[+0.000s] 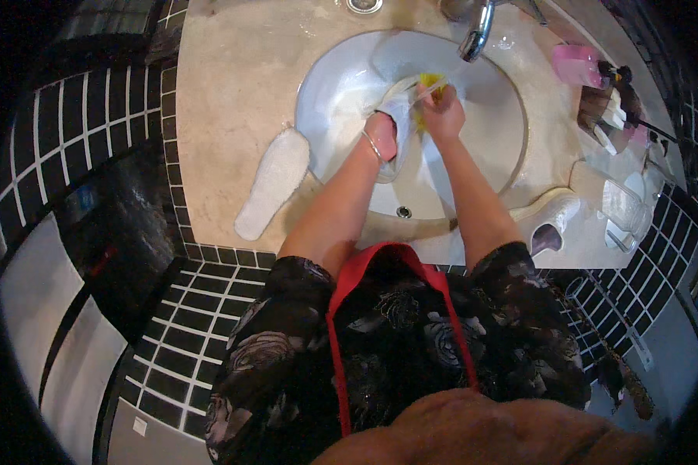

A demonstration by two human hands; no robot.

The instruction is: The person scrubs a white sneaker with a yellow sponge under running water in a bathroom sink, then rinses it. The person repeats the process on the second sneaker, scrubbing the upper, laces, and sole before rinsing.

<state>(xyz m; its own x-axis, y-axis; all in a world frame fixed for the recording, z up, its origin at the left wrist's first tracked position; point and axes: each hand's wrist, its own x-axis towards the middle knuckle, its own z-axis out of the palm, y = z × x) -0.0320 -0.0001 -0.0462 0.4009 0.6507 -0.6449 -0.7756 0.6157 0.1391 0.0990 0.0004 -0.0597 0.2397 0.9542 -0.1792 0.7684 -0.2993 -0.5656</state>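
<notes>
Over the white oval sink (pixel 326 81), my left hand (pixel 380 133) reaches into the opening of a white shoe (pixel 396 159) and holds it up from inside. Its fingers are hidden in the shoe. Just to the right, my right hand (pixel 444 116) is closed round a yellow brush (pixel 431 80), which is held against or close beside the shoe's right side. Most of the brush is covered by my fingers, so its shape is hard to make out. A white fluffy insole (pixel 275 182) lies on the counter left of the sink.
A chrome faucet (pixel 478 35) overhangs the sink's far right. Another white shoe (pixel 554 221) rests on the counter at right. Beyond it are a clear plastic container (pixel 624 203) and a pink bottle (pixel 578 65). The beige counter (pixel 233 85) ends at a dark-tiled front edge.
</notes>
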